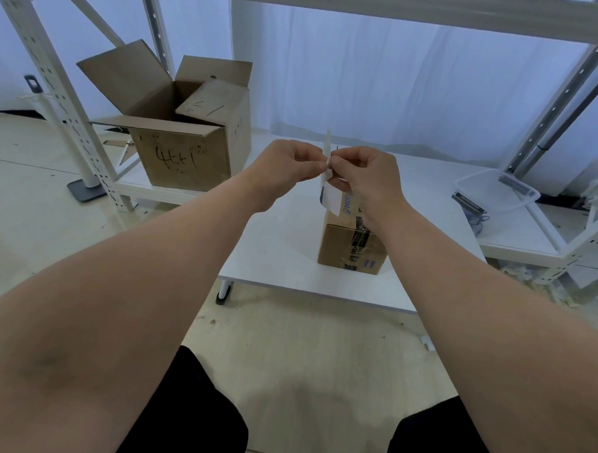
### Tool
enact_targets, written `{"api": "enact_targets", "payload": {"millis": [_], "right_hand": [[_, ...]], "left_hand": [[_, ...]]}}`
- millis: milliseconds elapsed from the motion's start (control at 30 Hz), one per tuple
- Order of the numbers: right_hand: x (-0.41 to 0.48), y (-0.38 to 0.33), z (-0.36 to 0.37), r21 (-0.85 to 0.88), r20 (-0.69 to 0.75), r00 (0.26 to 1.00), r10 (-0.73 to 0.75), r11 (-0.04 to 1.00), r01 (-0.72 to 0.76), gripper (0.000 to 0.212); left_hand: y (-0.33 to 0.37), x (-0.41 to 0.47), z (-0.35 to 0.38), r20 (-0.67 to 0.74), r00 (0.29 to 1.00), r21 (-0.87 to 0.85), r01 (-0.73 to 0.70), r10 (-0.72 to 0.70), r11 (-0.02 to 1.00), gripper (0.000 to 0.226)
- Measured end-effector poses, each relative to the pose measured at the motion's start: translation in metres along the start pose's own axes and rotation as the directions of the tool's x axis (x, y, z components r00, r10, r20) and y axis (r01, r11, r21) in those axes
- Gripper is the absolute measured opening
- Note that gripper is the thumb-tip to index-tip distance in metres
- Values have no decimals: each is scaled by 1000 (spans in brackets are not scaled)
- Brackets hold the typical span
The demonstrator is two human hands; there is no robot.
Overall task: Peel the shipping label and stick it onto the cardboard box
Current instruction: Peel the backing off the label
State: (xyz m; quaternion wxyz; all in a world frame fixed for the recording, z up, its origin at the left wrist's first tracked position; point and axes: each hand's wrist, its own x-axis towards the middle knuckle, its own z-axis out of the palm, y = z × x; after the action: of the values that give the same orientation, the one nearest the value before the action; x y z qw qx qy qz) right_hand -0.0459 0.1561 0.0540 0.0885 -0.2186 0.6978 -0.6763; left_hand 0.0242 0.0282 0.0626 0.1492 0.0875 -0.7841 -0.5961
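Observation:
A white shipping label [330, 193] hangs upright in the air between both hands, above the low white table [282, 253]. My left hand [286, 166] pinches its upper edge from the left. My right hand [365, 178] pinches the same edge from the right, thumb and fingers closed on the sheet. A thin white strip of the sheet sticks up above the fingertips. Directly below stands a small closed cardboard box [349, 247] with dark printed tape across its top and front; my right wrist hides its back part.
A large open cardboard box [181, 152] with handwriting sits on the white rack shelf at the back left. A clear plastic tub [497, 194] rests on the shelf at right. Rack uprights [53, 89] flank the table. My knees are below, near the table's front edge.

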Motion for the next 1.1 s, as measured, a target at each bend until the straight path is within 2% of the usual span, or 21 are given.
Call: {"api": "enact_targets", "payload": {"millis": [200,400,533,967,1100], "right_hand": [[1,3,-2,-7,26,1000,14,1000,-14,5],[-2,0,-2,-55,42,999,3,998,-1,14],[-4,-1,-2,-104,50,999,3,995,2,12],[-6,0,-3,-131,54,998,31,991,-23,8],[-6,-1,-3,-137,63,997,38,990,-29,5]], "left_hand": [[-3,2,0,-24,1000,27,0,0,1000,6],[-3,3,0,-71,997,55,-35,39,998,8],[-5,4,1,-59,998,120,-31,38,992,12],[-9,6,-1,-3,1000,106,0,0,994,17],[-10,7,-1,-4,1000,116,-6,6,993,12]]}}
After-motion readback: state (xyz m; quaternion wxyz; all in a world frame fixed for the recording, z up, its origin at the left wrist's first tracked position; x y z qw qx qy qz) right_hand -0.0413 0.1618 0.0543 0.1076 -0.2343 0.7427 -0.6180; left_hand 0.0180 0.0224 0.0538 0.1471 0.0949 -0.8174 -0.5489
